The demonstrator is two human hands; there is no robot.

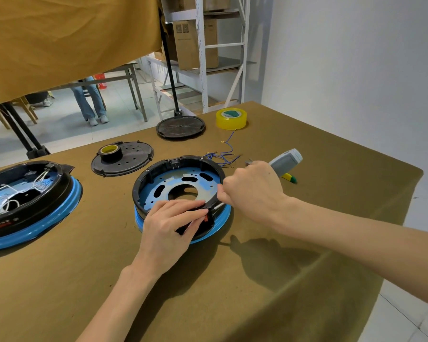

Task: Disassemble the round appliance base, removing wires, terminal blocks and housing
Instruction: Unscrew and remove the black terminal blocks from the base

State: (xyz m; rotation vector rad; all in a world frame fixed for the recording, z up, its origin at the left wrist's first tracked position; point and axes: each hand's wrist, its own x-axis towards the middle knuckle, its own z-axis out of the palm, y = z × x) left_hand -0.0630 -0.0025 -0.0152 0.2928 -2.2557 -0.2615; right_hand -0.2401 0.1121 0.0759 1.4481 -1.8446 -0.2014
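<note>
Two hands work on the round appliance base (181, 191), which sits near the middle of the bench (232, 280) on its olive-brown cloth. This base is a black ring housing over a blue rim, with a blue-tinted metal plate full of slots and holes showing inside it. The left hand (169, 228) lies over the near edge of the housing, its fingers fairly straight and pressed against a black part with a red piece showing beneath them. The right hand (252, 191) is curled at the right edge of the ring, pinching a thin metal shaft (219, 206) that points down toward the rim; what tool it belongs to I cannot tell.

Just beyond the base lies a loose tangle of blue wires (224, 156). A grey electric screwdriver (286, 160) rests behind the right hand. Farther back stand a yellow tape roll (231, 118) and a black round cover (180, 126). Another black cover (122, 158) carries a small tape roll (110, 151). At the left edge sits a second base (27, 201) with white wires inside.
</note>
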